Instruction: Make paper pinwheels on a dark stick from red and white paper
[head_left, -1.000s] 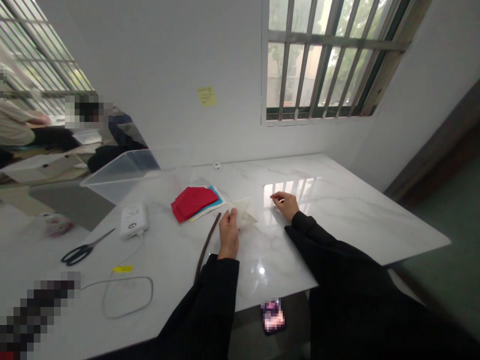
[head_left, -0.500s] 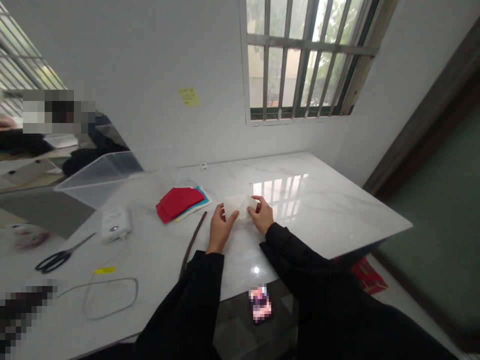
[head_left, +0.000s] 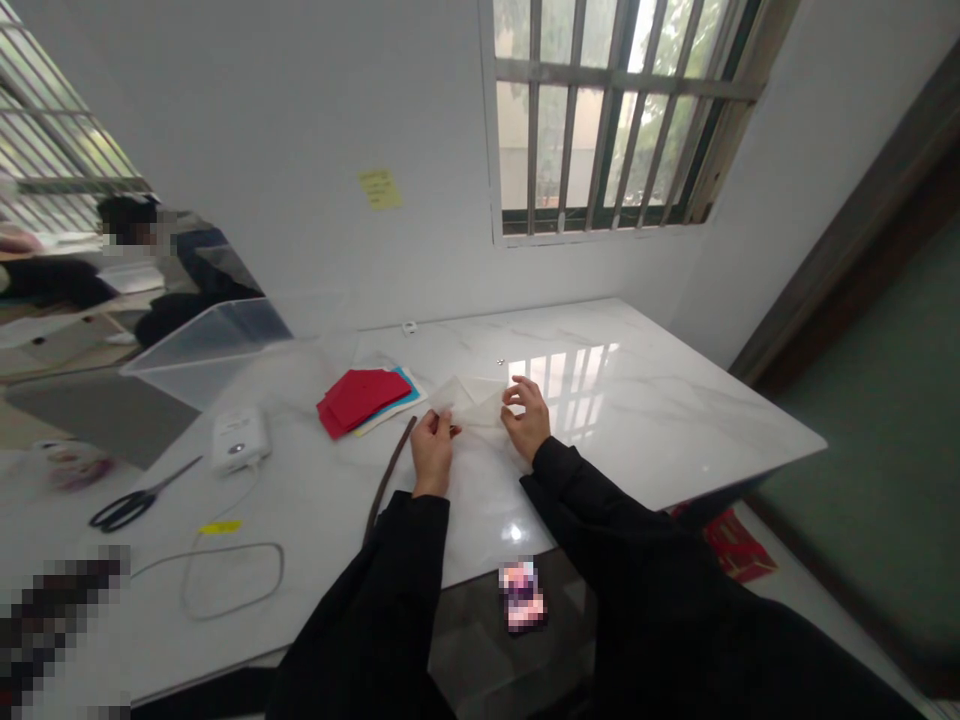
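Nearest, the left hand (head_left: 433,452) pinches the near edge of a pale folded sheet (head_left: 469,400), which lies on the white marble table (head_left: 675,440). The right hand (head_left: 526,418) stays loosely open, its fingertips (head_left: 512,395) at the sheet's right corner. Just left lies a dark brown strip (head_left: 390,475); farther left, a red paper pile (head_left: 358,400).

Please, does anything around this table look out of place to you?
A piece of red paper lies on the floor past the right edge of the white marble table. It is apart from the red paper stack on the tabletop, so it looks dropped.
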